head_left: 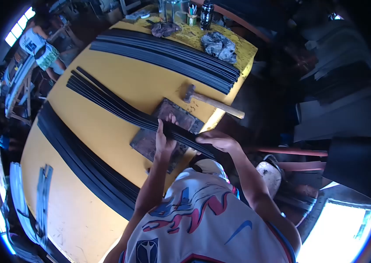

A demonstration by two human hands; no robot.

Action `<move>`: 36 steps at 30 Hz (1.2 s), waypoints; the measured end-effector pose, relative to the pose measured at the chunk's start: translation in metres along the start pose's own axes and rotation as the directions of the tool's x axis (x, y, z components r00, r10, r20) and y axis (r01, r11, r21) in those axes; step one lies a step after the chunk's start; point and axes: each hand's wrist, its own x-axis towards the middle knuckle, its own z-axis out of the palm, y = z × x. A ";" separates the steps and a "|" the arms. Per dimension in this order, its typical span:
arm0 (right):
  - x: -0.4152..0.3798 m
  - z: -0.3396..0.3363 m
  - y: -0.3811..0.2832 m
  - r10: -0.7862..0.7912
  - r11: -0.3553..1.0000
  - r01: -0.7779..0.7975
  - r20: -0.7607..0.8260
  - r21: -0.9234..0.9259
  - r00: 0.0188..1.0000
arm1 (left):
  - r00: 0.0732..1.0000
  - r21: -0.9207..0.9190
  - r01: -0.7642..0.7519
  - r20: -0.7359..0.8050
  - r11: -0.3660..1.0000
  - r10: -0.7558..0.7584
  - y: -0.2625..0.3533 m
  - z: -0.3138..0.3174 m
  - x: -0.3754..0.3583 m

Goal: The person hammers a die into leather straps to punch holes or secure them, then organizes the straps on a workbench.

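Note:
A bundle of long black strips (115, 103) runs slantwise over the yellow table towards my body. My left hand (165, 136) is wrapped around the bundle above a dark square plate (143, 142). Nearer the bundle's close end, my right hand (218, 140) grips the same strips, its fingers across their top and its thumb hidden. At the far end, one strip (90, 77) lies a little apart from the others. Beyond the plate is a hammer (214, 104) with a wooden handle, its head resting on the table.
More black strips lie in stacks at the far side (163, 55) and near side (82, 153) of the yellow table (62, 193). A crumpled dark plastic bag (219, 46), a dark jar (206, 16) and a pen cup (192, 18) stand at the back. Another person (36, 44) is at upper left.

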 end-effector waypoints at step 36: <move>0.148 0.022 0.026 -0.060 0.974 0.034 -0.111 -0.223 0.992 | 0.956 0.311 -0.034 -0.267 0.950 0.121 0.028 -0.030 -0.003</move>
